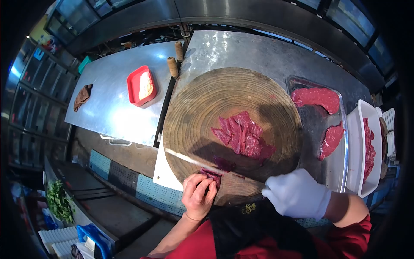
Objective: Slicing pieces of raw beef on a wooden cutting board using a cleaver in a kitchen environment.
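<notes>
My right hand (296,194), in a white glove, grips the handle end of a long knife (189,160). Its blade reaches leftward over the round wooden chopping block (194,97). Close below the blade, the bent fingertips of my bare left hand (198,197) hold a small piece of dark red raw meat (212,175) on the block's near edge. A thin dark slice (224,164) lies just beyond the blade. Farther in, several overlapping slices of raw meat (242,134) form a loose pile. My right hand hides the knife handle.
Right of the block, a shallow tray (344,155) holds two larger meat pieces (318,97). Beside it stands a white tub (353,152) containing meat. A red container (132,89) and a brown cloth (83,97) rest on the left steel table (106,77). Two wooden handles (172,67) rise between tables.
</notes>
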`<state>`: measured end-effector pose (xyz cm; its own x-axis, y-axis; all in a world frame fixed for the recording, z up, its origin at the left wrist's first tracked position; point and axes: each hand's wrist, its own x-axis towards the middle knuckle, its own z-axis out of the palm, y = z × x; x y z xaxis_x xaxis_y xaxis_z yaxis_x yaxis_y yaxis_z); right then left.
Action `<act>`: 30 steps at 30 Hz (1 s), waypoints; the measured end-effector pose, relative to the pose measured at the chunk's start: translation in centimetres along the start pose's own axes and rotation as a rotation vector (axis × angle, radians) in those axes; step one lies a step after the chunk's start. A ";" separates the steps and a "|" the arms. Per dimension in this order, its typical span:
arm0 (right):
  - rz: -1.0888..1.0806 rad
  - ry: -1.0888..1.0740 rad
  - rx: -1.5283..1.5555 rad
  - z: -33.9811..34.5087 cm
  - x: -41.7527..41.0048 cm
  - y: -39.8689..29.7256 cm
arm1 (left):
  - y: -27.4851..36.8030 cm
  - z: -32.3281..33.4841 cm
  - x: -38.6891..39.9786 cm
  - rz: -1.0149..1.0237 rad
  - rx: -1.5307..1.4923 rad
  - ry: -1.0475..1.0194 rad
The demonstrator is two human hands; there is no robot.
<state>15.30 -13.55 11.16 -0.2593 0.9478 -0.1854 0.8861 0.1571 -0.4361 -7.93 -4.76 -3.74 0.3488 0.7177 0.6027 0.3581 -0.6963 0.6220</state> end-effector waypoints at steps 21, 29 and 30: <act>-0.024 -0.131 0.083 1.3 4.2 -1.5 | -0.4 -0.6 0.0 0.010 0.020 -0.072; 0.077 -0.016 -0.042 1.0 -2.3 -0.5 | 0.2 -0.7 0.0 -0.006 -0.016 -0.054; 0.082 -0.015 -0.047 0.6 -2.6 -1.0 | 0.1 -0.6 0.1 -0.009 -0.019 -0.054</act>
<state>14.85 -16.33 11.55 -0.1905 0.9538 -0.2325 0.9217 0.0922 -0.3768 -8.37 -4.81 -3.33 0.3919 0.7222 0.5699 0.3451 -0.6896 0.6366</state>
